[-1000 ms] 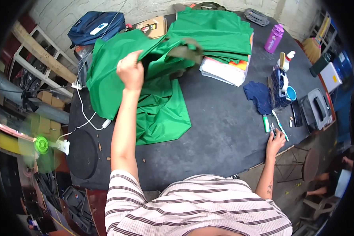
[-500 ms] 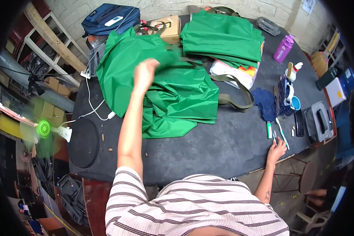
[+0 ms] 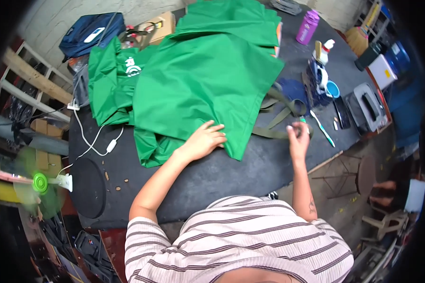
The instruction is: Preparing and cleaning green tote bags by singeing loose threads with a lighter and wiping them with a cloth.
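While my left hand [image 3: 205, 140] rests palm down on a large green bag of smooth, thin cloth [image 3: 198, 85], my right hand [image 3: 298, 141] is raised beside a loop of flat olive-brown webbing strap [image 3: 269, 132]. I judge the step in hand to be spreading and steadying the bag so that its strap can be reached. The next move, as I judge it, calls for the left hand to keep the cloth from sliding while the right draws the strap clear and straightens it.

My left fingers are slightly parted over the cloth; I cannot tell whether they pinch any of it. My right thumb and fingers are drawn close together, with the strap's end just by them, but I cannot tell whether they grip it or some small thing.

The bag lies across the middle of a black-topped table [image 3: 250, 174], one pointed corner aimed at the front edge without reaching it. Its upper side is bright and plain, broad and fairly smooth, with creases fanning out near my left hand. Toward the table's back edge it overlaps a stack of folded green cloth [image 3: 226, 16]. On its left, toward the table's left edge, sits a crumpled green piece with white print [image 3: 109, 87].
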A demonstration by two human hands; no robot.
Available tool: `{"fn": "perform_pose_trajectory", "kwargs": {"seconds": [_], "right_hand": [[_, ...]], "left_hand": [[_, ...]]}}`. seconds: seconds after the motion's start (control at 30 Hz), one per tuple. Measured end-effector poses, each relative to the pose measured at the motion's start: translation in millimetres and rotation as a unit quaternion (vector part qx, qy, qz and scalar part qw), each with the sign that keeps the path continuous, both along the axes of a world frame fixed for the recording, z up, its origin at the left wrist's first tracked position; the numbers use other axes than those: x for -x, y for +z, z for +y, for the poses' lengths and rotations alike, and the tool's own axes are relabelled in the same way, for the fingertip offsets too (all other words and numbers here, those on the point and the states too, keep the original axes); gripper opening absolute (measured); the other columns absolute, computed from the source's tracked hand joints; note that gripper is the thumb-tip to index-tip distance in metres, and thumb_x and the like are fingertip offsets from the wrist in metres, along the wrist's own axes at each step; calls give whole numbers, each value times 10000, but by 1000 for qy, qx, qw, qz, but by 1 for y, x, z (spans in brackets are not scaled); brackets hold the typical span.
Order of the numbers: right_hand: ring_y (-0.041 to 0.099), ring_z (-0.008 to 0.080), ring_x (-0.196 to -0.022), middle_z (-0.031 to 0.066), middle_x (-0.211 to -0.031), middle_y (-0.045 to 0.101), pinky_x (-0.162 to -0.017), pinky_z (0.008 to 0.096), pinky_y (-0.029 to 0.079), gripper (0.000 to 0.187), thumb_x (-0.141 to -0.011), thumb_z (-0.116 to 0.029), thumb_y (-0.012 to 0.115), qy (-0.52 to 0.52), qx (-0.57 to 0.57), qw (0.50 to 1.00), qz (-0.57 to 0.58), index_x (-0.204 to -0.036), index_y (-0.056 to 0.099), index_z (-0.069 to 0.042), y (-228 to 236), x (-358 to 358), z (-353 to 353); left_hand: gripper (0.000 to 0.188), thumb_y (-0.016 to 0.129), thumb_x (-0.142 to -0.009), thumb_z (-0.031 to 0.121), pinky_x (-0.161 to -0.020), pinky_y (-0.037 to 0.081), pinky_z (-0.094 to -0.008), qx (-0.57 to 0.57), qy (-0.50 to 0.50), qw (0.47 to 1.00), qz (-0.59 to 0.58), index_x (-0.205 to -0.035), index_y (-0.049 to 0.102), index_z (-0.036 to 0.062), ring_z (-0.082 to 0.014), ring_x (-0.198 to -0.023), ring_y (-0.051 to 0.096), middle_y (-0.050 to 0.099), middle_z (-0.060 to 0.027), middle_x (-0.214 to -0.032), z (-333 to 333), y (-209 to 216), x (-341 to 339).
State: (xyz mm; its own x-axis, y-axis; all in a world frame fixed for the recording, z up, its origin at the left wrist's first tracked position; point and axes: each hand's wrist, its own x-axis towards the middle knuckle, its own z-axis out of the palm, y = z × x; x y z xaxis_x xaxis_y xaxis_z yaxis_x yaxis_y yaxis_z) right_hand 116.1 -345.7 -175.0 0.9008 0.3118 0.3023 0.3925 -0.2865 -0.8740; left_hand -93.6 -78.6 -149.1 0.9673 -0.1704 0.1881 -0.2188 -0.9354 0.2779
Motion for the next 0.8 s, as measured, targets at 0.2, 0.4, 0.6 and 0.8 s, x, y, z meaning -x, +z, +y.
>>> {"fn": "perform_pose_trajectory", "kwargs": {"seconds": [0.2, 0.4, 0.6, 0.8], "right_hand": [[552, 75, -608, 14, -689, 608, -574, 258, 440, 137, -855, -136, 627, 180, 19, 962, 205, -868, 576, -10, -5, 22, 33], [606, 214, -612, 124, -644, 599, -595, 327, 460, 241, -816, -148, 658, 177, 191, 953, 153, -989, 546, -22, 24, 61, 51], [622, 331, -824, 62, -1113, 576, -715, 401, 508, 334, -674, 58, 597, 315, 161, 933, -67, -985, 593, -63, 45, 77, 56], [646, 284, -815, 75, -955, 643, -693, 361, 514, 259, -674, 98, 556, 307, 154, 932, -115, -874, 624, -52, 17, 57, 78]], "left_hand": [[541, 500, -620, -92, -1102, 241, -495, 45, 198, 969, -140, -1113, 623, 93, -315, -1309, 373, 534, -101, -1262, -1, 31, 25], [381, 608, -638, 23, -894, 388, -424, 102, 203, 952, -203, -1002, 665, 116, -295, -999, 519, 590, -67, -1062, -73, 7, 44], [189, 707, -722, 161, -1063, 224, -549, 73, 172, 980, -72, -905, 680, 124, -272, -1186, 482, 626, -18, -993, -62, -7, 28], [136, 663, -765, 56, -896, 407, -394, 201, 239, 921, -231, -900, 665, 65, -260, -971, 592, 636, -74, -873, -46, 13, 12]]}}
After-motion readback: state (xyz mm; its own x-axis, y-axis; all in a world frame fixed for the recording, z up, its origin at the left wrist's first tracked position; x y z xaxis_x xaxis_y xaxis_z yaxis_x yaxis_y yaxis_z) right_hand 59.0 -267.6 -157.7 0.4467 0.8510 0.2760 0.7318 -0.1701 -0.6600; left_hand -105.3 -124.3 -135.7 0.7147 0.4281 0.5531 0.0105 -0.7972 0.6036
